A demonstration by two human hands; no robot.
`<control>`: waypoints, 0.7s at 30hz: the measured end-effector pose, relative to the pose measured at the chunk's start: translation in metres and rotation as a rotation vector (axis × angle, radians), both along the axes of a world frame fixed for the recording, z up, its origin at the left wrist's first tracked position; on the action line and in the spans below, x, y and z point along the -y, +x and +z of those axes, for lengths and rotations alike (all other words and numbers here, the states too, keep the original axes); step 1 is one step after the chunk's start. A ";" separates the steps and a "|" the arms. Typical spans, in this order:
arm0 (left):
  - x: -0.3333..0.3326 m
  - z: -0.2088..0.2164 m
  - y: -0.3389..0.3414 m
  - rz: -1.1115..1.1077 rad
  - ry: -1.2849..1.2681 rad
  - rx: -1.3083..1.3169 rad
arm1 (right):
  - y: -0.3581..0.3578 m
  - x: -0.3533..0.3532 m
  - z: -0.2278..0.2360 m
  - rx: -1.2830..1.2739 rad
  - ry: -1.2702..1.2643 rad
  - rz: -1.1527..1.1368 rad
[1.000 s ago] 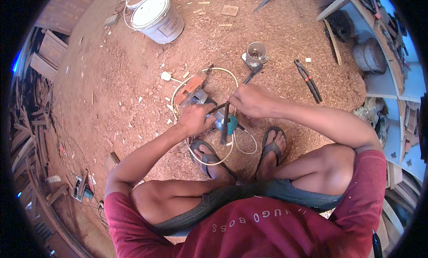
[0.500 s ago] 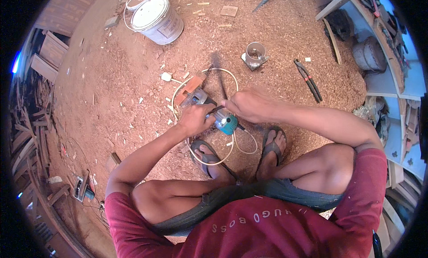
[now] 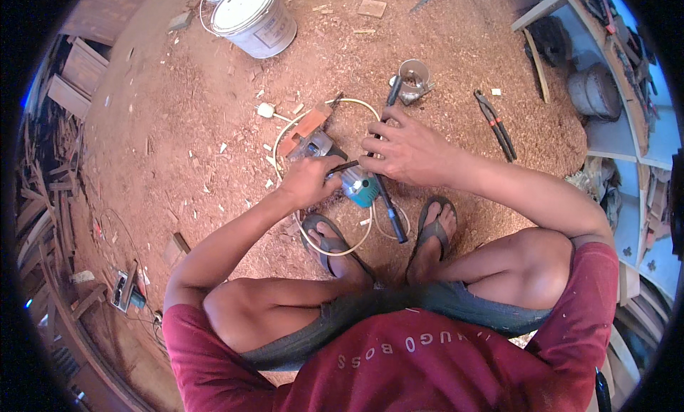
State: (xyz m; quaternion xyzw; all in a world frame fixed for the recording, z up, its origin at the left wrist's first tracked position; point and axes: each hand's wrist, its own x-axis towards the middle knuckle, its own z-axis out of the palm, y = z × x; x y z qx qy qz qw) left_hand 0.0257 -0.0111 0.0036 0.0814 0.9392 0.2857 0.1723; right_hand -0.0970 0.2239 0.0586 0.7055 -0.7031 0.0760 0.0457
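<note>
My left hand (image 3: 311, 182) is closed around a short dark rod (image 3: 346, 166) that runs toward my right hand. Curled over the middle of a long black two-handled bar (image 3: 391, 216), my right hand (image 3: 406, 148) has its fingertips near the rod's end. The bar stands roughly crosswise to the rod, and its joint is hidden by my fingers. Just beneath lies a silver and teal power tool (image 3: 362, 190), looking like a trim router, with an orange-brown wooden piece (image 3: 307, 131) at its far end. Its pale cord (image 3: 276, 155) loops around on the floor.
Wood shavings cover the ground. A clear cup (image 3: 414, 76) stands beyond the bar, and red-and-black pliers (image 3: 496, 127) lie to the right. Farther back is a white bucket (image 3: 258, 29). A white plug (image 3: 266, 111) lies left, with stacked wood (image 3: 43, 220) along the left edge.
The long black bar has turned and now points nearly toward and away from me. My right hand has opened wider over it and shifted right; the left hand has hardly moved.
</note>
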 end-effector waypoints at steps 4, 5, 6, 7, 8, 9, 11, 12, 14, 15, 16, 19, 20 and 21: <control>0.028 -0.006 0.025 0.138 0.109 -0.129 | -0.002 0.004 0.001 -0.006 0.012 0.028; 0.034 -0.006 0.033 0.185 0.096 -0.131 | -0.002 0.004 0.001 0.004 0.005 0.029; 0.039 -0.008 0.039 0.271 0.108 -0.046 | -0.002 0.004 0.001 -0.011 0.024 0.027; 0.042 -0.009 0.050 0.320 0.109 -0.023 | -0.003 0.006 0.003 -0.024 0.037 0.029; 0.044 -0.013 0.063 0.370 0.110 -0.001 | -0.003 0.007 0.003 -0.038 0.050 0.032; 0.044 -0.019 0.076 0.419 0.111 0.020 | -0.003 0.008 0.001 -0.026 0.040 0.028; 0.039 -0.053 0.101 0.545 0.244 0.038 | -0.003 0.008 -0.001 -0.012 0.026 0.014; 0.023 -0.074 0.098 0.603 0.369 0.023 | -0.005 0.002 -0.001 -0.021 0.060 -0.022; 0.005 -0.090 0.115 0.770 0.501 -0.012 | -0.003 0.013 0.002 -0.002 0.050 -0.013; -0.005 -0.101 0.117 0.853 0.580 -0.028 | -0.001 0.016 0.003 0.123 0.116 -0.070; -0.019 -0.107 0.112 0.929 0.666 -0.041 | 0.001 0.017 0.005 0.245 0.188 -0.136; -0.041 -0.126 0.105 1.094 0.919 -0.065 | 0.003 0.024 0.003 0.618 0.234 -0.387; -0.045 -0.126 0.102 1.123 0.978 -0.053 | 0.004 0.026 0.003 0.742 0.222 -0.485; -0.048 -0.125 0.099 1.151 1.038 -0.042 | 0.005 0.029 0.004 0.939 0.279 -0.613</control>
